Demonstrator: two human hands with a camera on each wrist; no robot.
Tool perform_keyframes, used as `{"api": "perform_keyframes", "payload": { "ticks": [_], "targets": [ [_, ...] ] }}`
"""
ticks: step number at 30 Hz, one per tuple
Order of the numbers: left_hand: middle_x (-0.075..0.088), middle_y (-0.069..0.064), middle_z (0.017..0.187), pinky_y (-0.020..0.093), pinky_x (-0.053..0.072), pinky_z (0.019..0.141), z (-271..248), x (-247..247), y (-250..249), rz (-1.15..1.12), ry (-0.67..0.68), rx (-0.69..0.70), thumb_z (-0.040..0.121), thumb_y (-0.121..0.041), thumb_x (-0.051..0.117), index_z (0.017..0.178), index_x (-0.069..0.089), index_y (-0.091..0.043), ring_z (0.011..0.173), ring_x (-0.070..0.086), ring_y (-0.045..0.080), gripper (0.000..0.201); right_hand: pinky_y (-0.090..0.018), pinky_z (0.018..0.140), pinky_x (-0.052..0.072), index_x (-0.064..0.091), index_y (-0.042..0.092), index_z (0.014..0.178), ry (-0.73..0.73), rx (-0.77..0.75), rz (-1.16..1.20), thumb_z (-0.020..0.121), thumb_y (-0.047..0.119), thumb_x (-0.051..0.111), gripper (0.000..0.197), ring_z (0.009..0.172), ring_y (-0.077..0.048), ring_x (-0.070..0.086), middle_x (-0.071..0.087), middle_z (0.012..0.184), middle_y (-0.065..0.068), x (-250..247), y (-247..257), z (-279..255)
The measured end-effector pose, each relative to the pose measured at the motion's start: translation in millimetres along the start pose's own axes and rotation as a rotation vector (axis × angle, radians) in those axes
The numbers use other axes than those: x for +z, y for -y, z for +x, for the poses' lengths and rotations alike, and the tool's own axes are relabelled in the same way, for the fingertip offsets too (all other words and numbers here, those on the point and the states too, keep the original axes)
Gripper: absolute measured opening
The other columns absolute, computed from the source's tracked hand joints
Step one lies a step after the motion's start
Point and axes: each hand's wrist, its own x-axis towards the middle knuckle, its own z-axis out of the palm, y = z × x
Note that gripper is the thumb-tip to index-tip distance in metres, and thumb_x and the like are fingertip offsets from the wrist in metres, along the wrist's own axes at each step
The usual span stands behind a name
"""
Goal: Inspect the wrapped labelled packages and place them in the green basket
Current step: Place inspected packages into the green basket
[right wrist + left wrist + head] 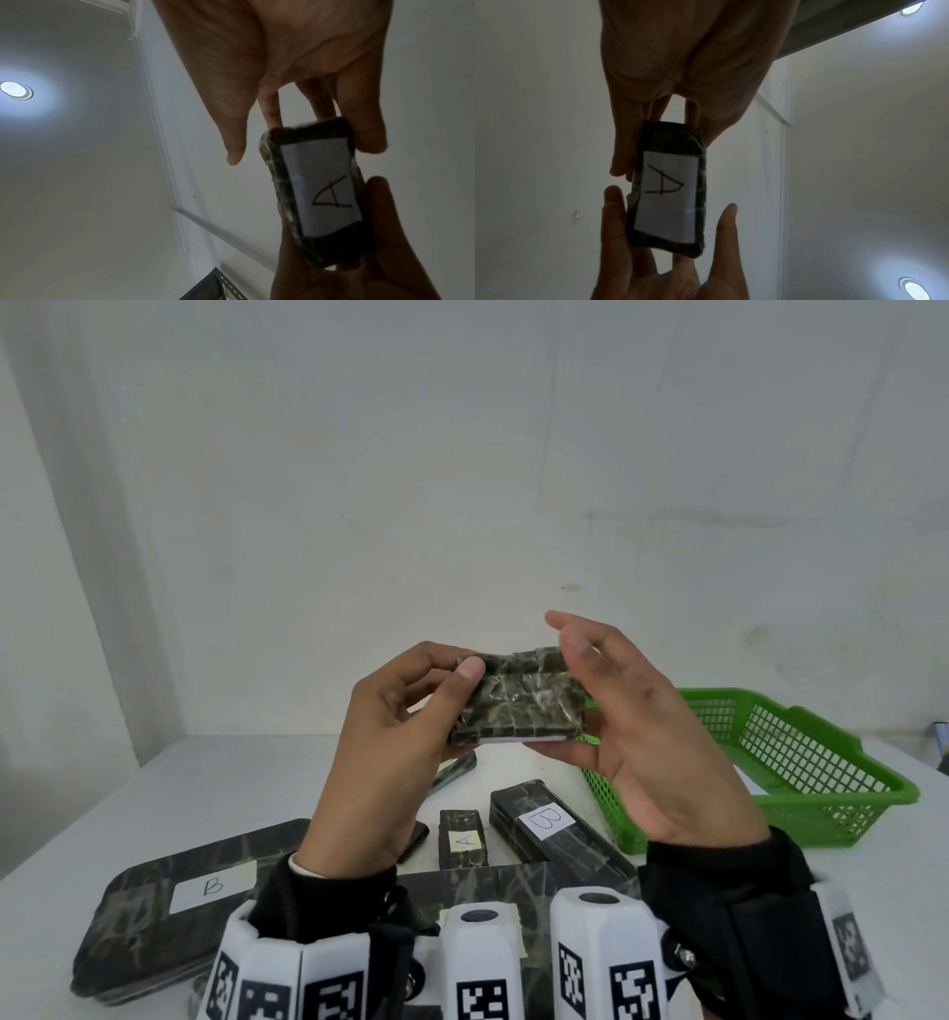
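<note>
White table (215,778), pale wall | small wrapped package (516,698) held up above table, left hand (395,726) pinching one end, right hand (642,726) cradling other with fingers loosely spread | looks light, stiff, glossy wrap maybe slippery: grip short ends | "A" label (667,194) faces down, hidden from above | green basket (801,762) right, seemingly empty.

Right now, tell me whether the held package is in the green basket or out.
Out. Both hands hold the package in the air, left of the green basket.
</note>
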Motion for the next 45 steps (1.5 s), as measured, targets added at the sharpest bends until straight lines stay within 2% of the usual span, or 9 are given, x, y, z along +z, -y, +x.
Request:
{"api": "perform_keyframes", "payload": {
  "ticks": [5, 13, 18, 21, 27, 33, 38, 42, 45],
  "targets": [
    [0.070, 0.011, 0.086, 0.046, 0.058, 0.084, -2, 5, -2, 0.010, 0.036, -0.007, 0.075, -0.037, 0.065, 0.092, 0.074, -0.013, 0.079, 0.066, 0.018, 0.031, -0.030, 0.062, 0.060, 0.077, 0.017, 0.091, -0.090, -0.048, -0.003, 0.075, 0.032, 0.067, 0.024, 0.081, -0.015, 0.073, 0.076, 0.086, -0.003, 2, -3, 0],
    [0.070, 0.017, 0.087, 0.048, 0.056, 0.077, -1, -2, -3, 0.080, 0.020, 0.016, 0.083, -0.034, 0.073, 0.073, 0.069, -0.017, 0.072, 0.064, 0.016, 0.020, -0.036, 0.073, 0.062, 0.075, 0.015, 0.093, -0.040, 0.004, -0.035, 0.064, 0.050, 0.068, 0.046, 0.086, -0.018, 0.073, 0.076, 0.094, -0.007, 7, -2, 0],
    [0.074, 0.005, 0.092, 0.044, 0.059, 0.082, -1, -3, -5, 0.126, 0.096, -0.027, 0.075, -0.043, 0.080, 0.087, 0.072, -0.015, 0.081, 0.072, 0.020, 0.032, -0.035, 0.064, 0.062, 0.073, 0.012, 0.086, -0.096, -0.060, -0.033, 0.073, 0.030, 0.071, 0.022, 0.070, -0.014, 0.072, 0.075, 0.076, -0.003, 7, -5, -1],
    [0.069, 0.001, 0.078, 0.037, 0.055, 0.070, -2, -2, -4, 0.125, 0.047, 0.013, 0.076, -0.038, 0.074, 0.074, 0.063, -0.012, 0.066, 0.066, 0.013, 0.028, -0.038, 0.066, 0.061, 0.073, 0.013, 0.083, -0.098, -0.054, -0.032, 0.072, 0.031, 0.071, 0.022, 0.068, -0.014, 0.070, 0.074, 0.075, -0.004, 9, -6, -2],
    [0.068, 0.013, 0.084, 0.043, 0.058, 0.076, -1, -2, -2, 0.124, 0.001, 0.000, 0.079, -0.042, 0.071, 0.077, 0.065, -0.014, 0.071, 0.067, 0.018, 0.028, -0.040, 0.077, 0.061, 0.074, 0.017, 0.089, -0.047, 0.002, -0.025, 0.068, 0.038, 0.072, 0.030, 0.078, -0.015, 0.071, 0.075, 0.084, -0.003, 11, -7, 0],
    [0.064, 0.013, 0.078, 0.047, 0.058, 0.077, -1, -3, -4, 0.108, 0.010, -0.032, 0.078, -0.041, 0.067, 0.070, 0.061, -0.014, 0.070, 0.064, 0.019, 0.029, -0.037, 0.069, 0.063, 0.074, 0.015, 0.087, -0.086, -0.024, -0.043, 0.077, 0.024, 0.071, 0.014, 0.071, -0.012, 0.071, 0.075, 0.077, 0.000, 13, -10, -1],
    [0.067, 0.011, 0.077, 0.047, 0.060, 0.081, 0, -4, -1, 0.091, -0.052, -0.044, 0.087, -0.034, 0.065, 0.074, 0.062, -0.011, 0.073, 0.067, 0.022, 0.026, -0.042, 0.087, 0.059, 0.072, 0.015, 0.107, -0.007, 0.069, -0.015, 0.065, 0.032, 0.075, 0.045, 0.093, -0.020, 0.072, 0.076, 0.099, -0.006, 11, -10, 1],
    [0.073, 0.007, 0.081, 0.044, 0.059, 0.087, 1, -7, -5, 0.067, -0.002, -0.112, 0.073, -0.045, 0.065, 0.087, 0.065, -0.009, 0.081, 0.072, 0.022, 0.039, -0.039, 0.081, 0.061, 0.071, 0.011, 0.109, -0.054, 0.027, 0.008, 0.069, 0.021, 0.073, 0.041, 0.090, -0.021, 0.073, 0.077, 0.094, -0.006, 10, -11, 2],
    [0.070, 0.008, 0.075, 0.042, 0.062, 0.080, 2, -8, -3, 0.074, -0.053, -0.077, 0.087, -0.033, 0.064, 0.077, 0.062, -0.009, 0.074, 0.070, 0.022, 0.025, -0.036, 0.078, 0.061, 0.071, 0.011, 0.109, -0.053, 0.026, 0.013, 0.069, 0.021, 0.073, 0.041, 0.088, -0.018, 0.073, 0.076, 0.093, -0.006, 12, -14, 2]
  ]
}}
